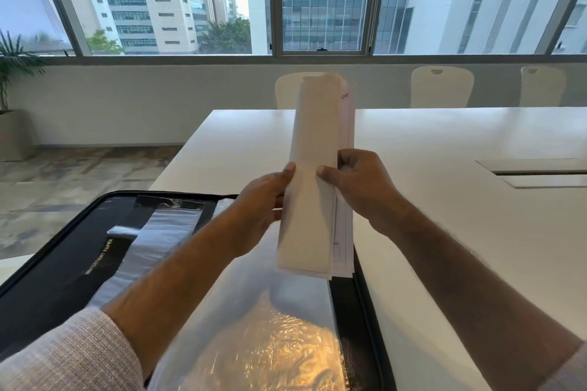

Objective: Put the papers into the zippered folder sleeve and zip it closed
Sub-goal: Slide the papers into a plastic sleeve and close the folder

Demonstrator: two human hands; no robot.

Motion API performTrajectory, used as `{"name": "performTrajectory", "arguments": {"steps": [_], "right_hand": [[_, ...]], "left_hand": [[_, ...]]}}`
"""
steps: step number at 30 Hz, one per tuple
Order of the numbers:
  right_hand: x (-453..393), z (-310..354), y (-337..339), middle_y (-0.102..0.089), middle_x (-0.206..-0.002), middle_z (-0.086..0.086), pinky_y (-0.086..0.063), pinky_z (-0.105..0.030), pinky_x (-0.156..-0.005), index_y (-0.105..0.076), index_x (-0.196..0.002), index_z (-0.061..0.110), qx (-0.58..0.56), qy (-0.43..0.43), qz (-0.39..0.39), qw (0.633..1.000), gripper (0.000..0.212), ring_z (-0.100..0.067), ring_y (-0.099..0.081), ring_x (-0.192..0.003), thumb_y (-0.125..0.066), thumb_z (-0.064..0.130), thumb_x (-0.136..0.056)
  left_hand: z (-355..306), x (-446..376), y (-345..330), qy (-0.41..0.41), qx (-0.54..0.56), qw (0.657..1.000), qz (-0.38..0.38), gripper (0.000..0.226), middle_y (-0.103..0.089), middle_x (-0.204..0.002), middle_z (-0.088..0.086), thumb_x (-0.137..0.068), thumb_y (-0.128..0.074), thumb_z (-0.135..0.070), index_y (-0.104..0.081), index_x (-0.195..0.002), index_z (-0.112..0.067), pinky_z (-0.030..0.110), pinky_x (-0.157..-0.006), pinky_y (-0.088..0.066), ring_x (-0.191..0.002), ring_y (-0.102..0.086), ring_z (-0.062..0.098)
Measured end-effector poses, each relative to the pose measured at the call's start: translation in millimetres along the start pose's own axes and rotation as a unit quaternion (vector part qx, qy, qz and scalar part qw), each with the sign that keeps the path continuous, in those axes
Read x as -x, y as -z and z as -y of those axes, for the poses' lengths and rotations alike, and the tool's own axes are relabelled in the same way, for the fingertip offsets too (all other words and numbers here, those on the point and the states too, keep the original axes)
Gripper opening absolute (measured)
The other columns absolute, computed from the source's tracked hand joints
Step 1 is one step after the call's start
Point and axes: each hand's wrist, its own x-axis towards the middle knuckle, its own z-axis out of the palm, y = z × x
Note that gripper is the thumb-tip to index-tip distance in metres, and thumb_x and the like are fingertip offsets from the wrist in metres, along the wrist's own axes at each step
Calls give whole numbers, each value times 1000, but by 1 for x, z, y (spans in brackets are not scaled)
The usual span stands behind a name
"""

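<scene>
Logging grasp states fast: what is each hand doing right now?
Left hand: holding the papers at their left edge.
Right hand: gripping the papers' right edge.

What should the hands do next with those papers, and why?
Probably lower the papers toward the clear sleeve of the open black folder. The left hand and right hand both grip the folded stack upright in the air above the folder, so nothing is inside yet.

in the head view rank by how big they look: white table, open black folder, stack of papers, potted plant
1. white table
2. open black folder, cut off by the frame
3. stack of papers, looks bigger for being near the camera
4. potted plant, far and partly out of frame
</scene>
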Motion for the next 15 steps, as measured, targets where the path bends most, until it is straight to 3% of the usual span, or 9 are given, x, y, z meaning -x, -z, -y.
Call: {"name": "performTrajectory", "arguments": {"steps": [2, 3, 5, 6, 7, 12, 15], "right_hand": [[-5, -4, 3, -66, -105, 10, -50, -13, -61, -67, -103, 21, -18, -4, -18, 1000, 15, -1, -63, -85, -68, 27, -90], [-8, -5, 5, -67, -101, 10, -49, -10, -58, -68, -101, 22, -25, -5, -32, 999, 12, 1, -63, -83, -68, 26, -90], [-14, -7, 7, -68, -95, 12, -48, -9, -58, -70, -104, 21, -34, -2, -63, 997, 15, 1, -64, -82, -69, 23, -89], [-17, -8, 7, -68, -94, 14, -48, -10, -59, -70, -107, 19, -42, -1, -77, 996, 18, 1, -64, -82, -69, 22, -89], [-21, -9, 7, -67, -92, 17, -48, -11, -60, -70, -109, 19, -49, -2, -89, 995, 20, 2, -64, -81, -69, 22, -89], [-35, -18, 4, -66, -85, 25, -46, -7, -56, -71, -109, 20, -65, -10, -123, 990, 21, 9, -64, -72, -70, 20, -88], [-40, -24, 2, -66, -82, 27, -45, -3, -52, -71, -107, 21, -72, -20, -129, 989, 20, 11, -64, -68, -71, 20, -88]], "left_hand": [[8, -7, 14, -35, -106, 991, -73, 45, -70, -111, 5, -92, -57, -53, -64, -119, -18, 39, -90, -54, -108, -66, 25], [16, -11, 24, -63, -218, 966, -127, 41, -69, -113, 3, -92, -60, -48, -64, -119, -18, 38, -91, -52, -110, -64, 24], [34, -19, 45, -106, -474, 852, -196, 39, -65, -123, 3, -91, -64, -39, -65, -123, -17, 39, -98, -45, -115, -58, 24], [43, -22, 53, -111, -546, 806, -197, 40, -62, -129, 3, -91, -63, -38, -64, -126, -18, 39, -102, -41, -120, -54, 25], [52, -25, 60, -100, -585, 783, -185, 41, -59, -134, 2, -92, -61, -40, -62, -128, -19, 39, -104, -37, -125, -49, 25], [80, -36, 76, -68, -618, 766, -161, 41, -52, -136, -3, -94, -49, -50, -60, -127, -28, 43, -104, -29, -130, -39, 21], [81, -43, 78, -72, -599, 780, -168, 41, -51, -136, -4, -96, -45, -50, -59, -129, -28, 43, -105, -27, -131, -37, 21]]}}
